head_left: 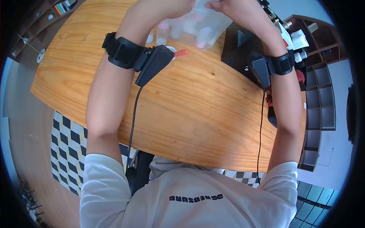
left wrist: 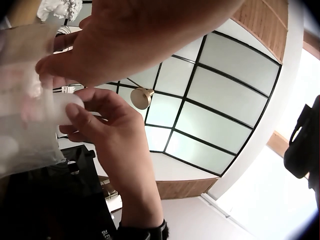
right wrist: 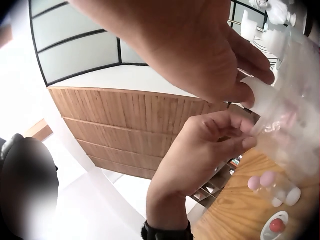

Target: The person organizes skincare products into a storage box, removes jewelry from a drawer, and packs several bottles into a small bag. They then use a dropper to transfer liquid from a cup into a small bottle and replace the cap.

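Observation:
A clear plastic bag [head_left: 213,32] with pink and white items inside stands at the table's far side. My left hand [head_left: 173,8] pinches the bag's edge between thumb and fingers. With my right hand [head_left: 237,10] I grip a smooth white rounded piece [right wrist: 261,94] at the bag's opening; its lower part is behind the film. Beside the bag are small clear bottles [head_left: 162,33] with pink and white ends. Closer to me, a red handle [head_left: 181,53] sticks out from a small white cup, partly hidden by the left wrist camera.
A black box [head_left: 237,51] stands right of the bag on the wooden table [head_left: 197,110]. Cables [head_left: 134,117] run from both wrist cameras across the table. Shelves [head_left: 319,98] are at the right, and a white figurine [left wrist: 60,9] shows behind the bag.

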Demonstrator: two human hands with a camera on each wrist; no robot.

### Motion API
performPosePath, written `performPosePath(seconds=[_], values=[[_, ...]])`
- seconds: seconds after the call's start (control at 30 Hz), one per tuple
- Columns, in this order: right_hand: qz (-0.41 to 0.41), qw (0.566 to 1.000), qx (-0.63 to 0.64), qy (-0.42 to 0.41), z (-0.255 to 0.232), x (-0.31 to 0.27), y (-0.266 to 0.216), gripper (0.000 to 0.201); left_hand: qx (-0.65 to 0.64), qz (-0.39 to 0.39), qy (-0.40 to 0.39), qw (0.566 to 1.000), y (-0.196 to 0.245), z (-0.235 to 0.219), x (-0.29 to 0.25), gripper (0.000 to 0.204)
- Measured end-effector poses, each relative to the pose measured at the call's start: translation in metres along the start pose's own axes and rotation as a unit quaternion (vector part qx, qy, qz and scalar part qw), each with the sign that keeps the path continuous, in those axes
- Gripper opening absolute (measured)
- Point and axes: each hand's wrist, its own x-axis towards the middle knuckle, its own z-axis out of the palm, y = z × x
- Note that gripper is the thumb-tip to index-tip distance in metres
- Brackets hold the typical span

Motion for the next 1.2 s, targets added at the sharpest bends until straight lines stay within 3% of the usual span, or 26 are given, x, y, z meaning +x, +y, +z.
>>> performPosePath(seconds=[0.13, 0.27, 0.37, 0.43, 0.53, 0.63, 0.83, 1.0, 1.1, 1.2], values=[[0.004, 1.0, -0.008, -0.026, -0.015, -0.001, -0.005, 0.018, -0.019, -0.026, -0.078, 0.996, 0.011, -0.014, 0.002, 0.019], [0.011, 0.998, 0.033, -0.049, -0.021, -0.002, -0.014, 0.015, -0.009, -0.03, -0.087, 0.996, 0.006, -0.001, 0.004, 0.022], [-0.038, 0.998, -0.015, -0.044, -0.003, 0.004, -0.007, 0.016, -0.01, 0.0, -0.059, 0.998, 0.002, 0.002, 0.002, 0.022], [-0.022, 0.997, -0.029, -0.068, 0.005, 0.005, -0.004, 0.016, -0.038, 0.045, -0.052, 0.997, 0.0, -0.005, -0.004, 0.023], [-0.015, 0.997, -0.014, -0.078, 0.02, 0.009, 0.006, 0.016, -0.024, -0.02, -0.102, 0.994, 0.007, -0.011, -0.001, 0.023], [-0.022, 0.992, 0.054, -0.111, 0.027, 0.01, 0.013, 0.017, -0.038, 0.022, -0.07, 0.997, 0.013, -0.023, -0.013, 0.023], [-0.025, 0.983, 0.06, -0.174, 0.05, 0.02, 0.022, 0.014, -0.031, 0.007, -0.106, 0.994, 0.003, -0.014, -0.005, 0.022], [0.021, 0.973, -0.047, -0.225, 0.066, 0.026, 0.018, 0.014, 0.019, -0.029, -0.133, 0.991, -0.003, -0.011, -0.001, 0.021], [0.004, 0.96, -0.071, -0.269, 0.064, 0.026, 0.008, 0.015, 0.027, -0.023, -0.134, 0.99, 0.002, -0.02, -0.006, 0.021], [0.012, 0.971, -0.064, -0.23, 0.066, 0.023, 0.009, 0.017, 0.004, -0.01, -0.109, 0.994, -0.006, -0.011, -0.01, 0.021]])
